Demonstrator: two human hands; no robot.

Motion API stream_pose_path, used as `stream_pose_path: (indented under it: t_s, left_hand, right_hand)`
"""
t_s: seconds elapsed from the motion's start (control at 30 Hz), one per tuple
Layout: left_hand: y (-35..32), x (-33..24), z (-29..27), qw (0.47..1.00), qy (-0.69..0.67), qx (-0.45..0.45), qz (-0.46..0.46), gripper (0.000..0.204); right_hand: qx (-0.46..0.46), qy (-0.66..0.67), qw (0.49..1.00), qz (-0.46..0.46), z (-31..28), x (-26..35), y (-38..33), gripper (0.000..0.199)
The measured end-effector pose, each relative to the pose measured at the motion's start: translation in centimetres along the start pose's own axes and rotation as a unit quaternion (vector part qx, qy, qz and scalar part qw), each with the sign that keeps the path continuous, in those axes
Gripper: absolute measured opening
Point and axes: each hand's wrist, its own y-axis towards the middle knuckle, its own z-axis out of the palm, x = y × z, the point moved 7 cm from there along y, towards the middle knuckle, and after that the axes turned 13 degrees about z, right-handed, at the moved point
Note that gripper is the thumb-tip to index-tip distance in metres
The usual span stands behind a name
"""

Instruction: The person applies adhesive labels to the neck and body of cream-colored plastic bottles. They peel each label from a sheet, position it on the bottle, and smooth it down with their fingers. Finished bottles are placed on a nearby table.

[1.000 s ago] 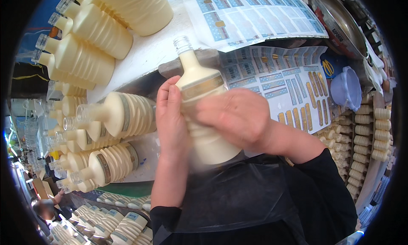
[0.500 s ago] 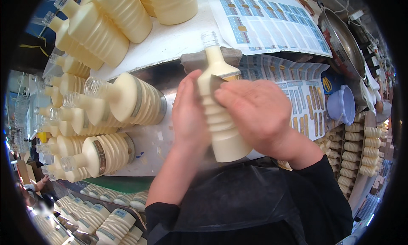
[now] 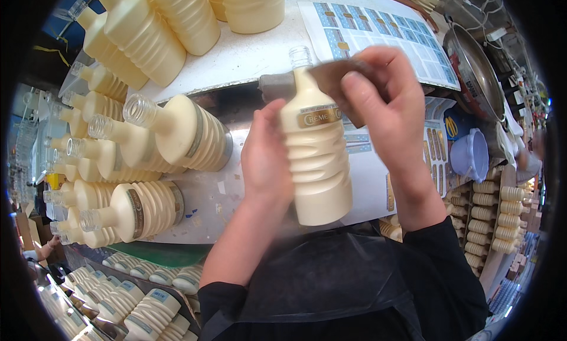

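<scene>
A cream-coloured ribbed bottle (image 3: 319, 184) with a clear threaded neck leans upright in front of me. My left hand (image 3: 267, 155) grips it along its left side. A gold-and-grey label (image 3: 321, 117) lies across the bottle's shoulder. My right hand (image 3: 393, 98) pinches a thin, flat brown scraper piece (image 3: 338, 80) between thumb and fingers, just right of the bottle's neck; its material is unclear. Behind the bottle sits a grey padded block (image 3: 276, 87) at the bench edge.
Labelled cream bottles (image 3: 190, 134) lie on their sides at the left, and bare bottles (image 3: 144, 39) stand at the far left. Label sheets (image 3: 387, 36) lie on the white shelf (image 3: 254, 51). At the right are a metal pan (image 3: 475, 69), yellow-handled scissors (image 3: 450, 128) and a purple bucket (image 3: 469, 155).
My right hand has lifted off the bottle's front and moved up and right with the brown scraper piece, uncovering the label. My left hand still holds the bottle.
</scene>
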Motion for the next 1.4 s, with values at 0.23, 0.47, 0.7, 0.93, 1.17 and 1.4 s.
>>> stream_pose_path:
  t_s: [0.23, 0.47, 0.7, 0.93, 1.17, 1.4]
  left_hand:
    - [-0.2, -0.4, 0.8, 0.998, 0.043, 0.018, 0.035, 0.054]
    - [-0.2, -0.2, 0.6, 0.997, 0.011, 0.063, 0.032, 0.054]
    - [-0.7, -0.7, 1.4, 0.993, 0.101, 0.039, 0.056, 0.058]
    - [-1.1, -0.8, 1.6, 0.989, 0.098, 0.079, 0.08, 0.051]
    - [1.1, -0.6, -0.2, 0.894, 0.396, 0.128, 0.169, 0.047]
    - [1.3, -1.4, -1.4, 0.906, 0.363, 0.101, 0.194, 0.035]
  right_hand:
    - [0.013, -0.163, 0.979, -0.122, 5.0, -0.6, 0.0, 0.03]
    - [-0.041, -0.171, 0.983, -0.047, 0.2, -3.8, 1.1, 0.031]
    - [-0.032, -0.218, 0.959, -0.178, 4.9, -0.4, -0.5, 0.032]
    - [-0.039, -0.23, 0.966, -0.108, 3.3, -1.2, 0.1, 0.031]
    - [-0.055, -0.204, 0.972, -0.106, 1.9, -3.7, 0.6, 0.032]
    - [-0.093, -0.141, 0.981, -0.093, -1.9, -6.5, 0.8, 0.031]
